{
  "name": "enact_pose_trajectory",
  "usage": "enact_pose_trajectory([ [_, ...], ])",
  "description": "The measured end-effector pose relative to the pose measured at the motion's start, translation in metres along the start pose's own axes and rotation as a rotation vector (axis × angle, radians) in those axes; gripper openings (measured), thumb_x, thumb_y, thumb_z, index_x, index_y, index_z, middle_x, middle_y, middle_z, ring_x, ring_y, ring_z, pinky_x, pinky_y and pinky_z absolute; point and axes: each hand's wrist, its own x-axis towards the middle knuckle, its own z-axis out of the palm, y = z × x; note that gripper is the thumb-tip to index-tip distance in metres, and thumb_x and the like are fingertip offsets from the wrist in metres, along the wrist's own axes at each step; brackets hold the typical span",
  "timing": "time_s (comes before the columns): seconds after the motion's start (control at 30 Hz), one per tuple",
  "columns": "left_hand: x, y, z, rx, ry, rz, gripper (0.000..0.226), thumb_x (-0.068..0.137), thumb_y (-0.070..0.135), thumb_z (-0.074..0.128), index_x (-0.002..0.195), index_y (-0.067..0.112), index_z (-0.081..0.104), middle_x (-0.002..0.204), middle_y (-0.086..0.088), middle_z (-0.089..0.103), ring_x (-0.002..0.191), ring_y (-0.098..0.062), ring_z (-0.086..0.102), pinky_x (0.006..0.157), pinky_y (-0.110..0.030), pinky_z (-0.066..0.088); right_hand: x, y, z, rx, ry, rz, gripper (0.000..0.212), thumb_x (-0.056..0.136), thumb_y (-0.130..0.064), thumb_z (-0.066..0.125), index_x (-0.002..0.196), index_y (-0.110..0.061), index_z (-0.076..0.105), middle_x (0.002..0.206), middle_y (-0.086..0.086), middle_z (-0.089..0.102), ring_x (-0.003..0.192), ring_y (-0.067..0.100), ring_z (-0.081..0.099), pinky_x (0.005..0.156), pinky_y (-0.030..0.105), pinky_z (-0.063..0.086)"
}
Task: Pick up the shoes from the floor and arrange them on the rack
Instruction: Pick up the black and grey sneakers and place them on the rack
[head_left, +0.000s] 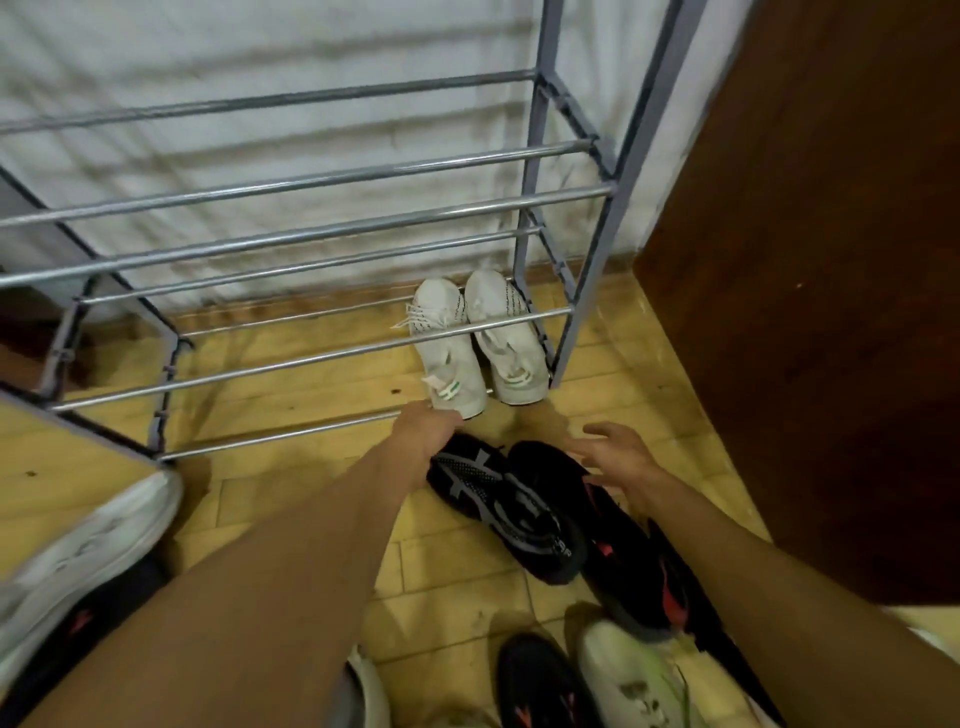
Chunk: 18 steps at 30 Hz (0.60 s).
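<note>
Head view, looking down at a grey metal rack (332, 230) that stood against a pale wall (260, 52). A white pair (478, 343) sat on its lowest rails at the far right, heels toward the person. On the tiled floor (270, 470), just near of the rack, lay two dark shoes side by side: a black shoe (511, 512) with grey stripes and, to its right, a red-trimmed shoe (628, 551). The left hand (426, 431) was at the black shoe's far end, close by a white heel. Its fingers were hidden, so I could not tell whether it gripped anything. The right hand (618, 454) hovered over the red-trimmed shoe, fingers spread wide, holding nothing. Other shoes (639, 680) waited at the near edge and near left, blurred.

One pair looked shelved, and the step in hand seemed to be picking up the dark pair. Next, each hand would need to close on a shoe, lift it over the front rail, and set it on the rails left of the white pair.
</note>
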Motion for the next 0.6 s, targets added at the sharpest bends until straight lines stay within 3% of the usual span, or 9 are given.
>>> enact_pose_trajectory([
  [0.07, -0.033, -0.007, 0.0, 0.215, -0.061, 0.077, 0.01, 0.086, 0.017, 0.059, 0.081, 0.009, 0.06, 0.086, -0.009, 0.06, 0.074, -0.018, 0.051, 0.066, -0.026, 0.041, -0.025, 0.011, -0.015, -0.046, 0.021, -0.026, 0.06, 0.084, -0.026, 0.071, 0.136, -0.005, 0.049, 0.116, 0.011, 0.06, 0.1, 0.023, 0.058, 0.085, 0.036, 0.053],
  [0.1, -0.045, -0.011, 0.0, 0.333, -0.09, 0.12, 0.017, 0.086, 0.015, 0.057, 0.07, 0.01, 0.055, 0.076, -0.006, 0.053, 0.067, -0.015, 0.046, 0.062, -0.025, 0.037, -0.037, 0.018, -0.021, -0.076, 0.028, -0.038, 0.057, 0.085, -0.024, 0.07, 0.135, -0.005, 0.05, 0.12, 0.013, 0.06, 0.104, 0.024, 0.059, 0.087, 0.037, 0.053],
  [0.2, -0.082, -0.02, 0.002, 0.643, -0.183, 0.21, 0.007, 0.087, 0.015, 0.056, 0.082, 0.011, 0.052, 0.074, 0.0, 0.044, 0.061, -0.009, 0.038, 0.058, -0.022, 0.029, -0.071, 0.038, -0.033, -0.174, 0.009, -0.052, 0.051, 0.087, -0.024, 0.068, 0.132, -0.005, 0.053, 0.127, 0.014, 0.059, 0.115, 0.028, 0.058, 0.088, 0.036, 0.053],
  [0.3, -0.11, -0.027, 0.004, 0.838, -0.283, 0.265, 0.008, 0.091, 0.017, 0.054, 0.086, 0.013, 0.05, 0.081, 0.001, 0.042, 0.07, -0.009, 0.039, 0.061, -0.021, 0.03, -0.094, 0.055, -0.033, -0.25, -0.032, -0.038, 0.05, 0.088, -0.025, 0.067, 0.131, -0.003, 0.054, 0.123, 0.017, 0.062, 0.114, 0.031, 0.06, 0.097, 0.042, 0.051],
  [0.37, -0.119, -0.033, 0.005, 0.844, -0.31, 0.29, 0.01, 0.089, 0.017, 0.055, 0.081, 0.015, 0.05, 0.081, 0.001, 0.043, 0.069, -0.009, 0.04, 0.061, -0.02, 0.031, -0.101, 0.062, -0.029, -0.318, -0.066, -0.041, 0.052, 0.089, -0.026, 0.066, 0.134, -0.003, 0.052, 0.123, 0.018, 0.063, 0.114, 0.031, 0.06, 0.098, 0.042, 0.05],
  [0.5, -0.125, -0.056, 0.01, 0.785, -0.306, 0.317, 0.006, 0.088, 0.018, 0.057, 0.085, 0.016, 0.052, 0.091, -0.004, 0.047, 0.086, -0.017, 0.047, 0.078, -0.028, 0.037, -0.092, 0.065, -0.014, -0.463, -0.078, -0.086, 0.057, 0.088, -0.035, 0.066, 0.136, -0.007, 0.051, 0.131, 0.012, 0.058, 0.117, 0.028, 0.058, 0.097, 0.039, 0.051],
  [0.6, -0.118, -0.072, 0.013, 0.823, -0.318, 0.303, 0.007, 0.085, 0.022, 0.058, 0.086, 0.016, 0.06, 0.093, -0.003, 0.05, 0.087, -0.016, 0.049, 0.077, -0.029, 0.039, -0.072, 0.062, 0.005, -0.569, -0.047, -0.141, 0.065, 0.087, -0.042, 0.063, 0.141, -0.009, 0.045, 0.142, 0.01, 0.051, 0.128, 0.028, 0.05, 0.103, 0.036, 0.044],
])
